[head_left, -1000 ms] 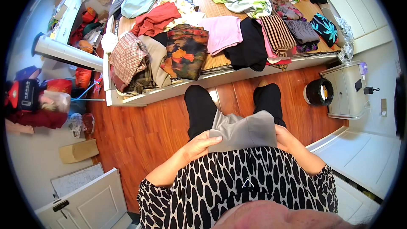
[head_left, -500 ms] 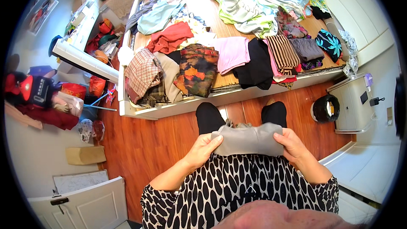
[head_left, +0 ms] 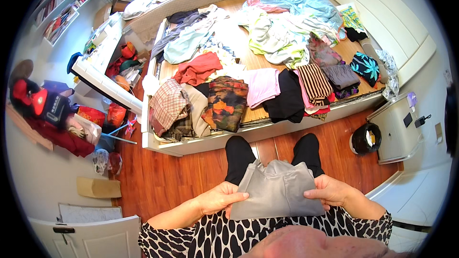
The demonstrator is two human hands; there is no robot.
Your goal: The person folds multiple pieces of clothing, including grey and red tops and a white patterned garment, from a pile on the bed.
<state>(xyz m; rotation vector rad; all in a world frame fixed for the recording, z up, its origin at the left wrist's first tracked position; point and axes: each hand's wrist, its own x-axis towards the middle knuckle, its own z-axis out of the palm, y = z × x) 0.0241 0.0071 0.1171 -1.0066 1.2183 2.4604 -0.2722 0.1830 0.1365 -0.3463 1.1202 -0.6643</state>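
Observation:
A smooth grey garment [head_left: 279, 191] is stretched between my two hands in front of my lap. Its exact kind does not show; a seam runs down its middle and the far end is bunched. My left hand [head_left: 222, 198] pinches its left side, thumb on top. On the opposite side my right hand [head_left: 330, 192] grips it the same way, with the fingers underneath. Beyond my knees, folded clothes line the near edge of the bed: a plaid piece [head_left: 167, 105], a camouflage-patterned piece [head_left: 225, 103], a pink piece [head_left: 262, 86], a black piece [head_left: 285, 98] and a striped piece [head_left: 315, 84].
Loose clothes [head_left: 282, 28] lie heaped farther back on the bed [head_left: 215, 141]. A black waste bin [head_left: 366, 139] stands by a pale cabinet [head_left: 394, 134] at the right. To the left are a white desk [head_left: 107, 79], bags and a white door [head_left: 110, 236].
The grey garment has opened out from a narrow, folded-over band into a wider, flatter panel. Both hands sit lower in the picture and keep their hold; the view has tilted up.

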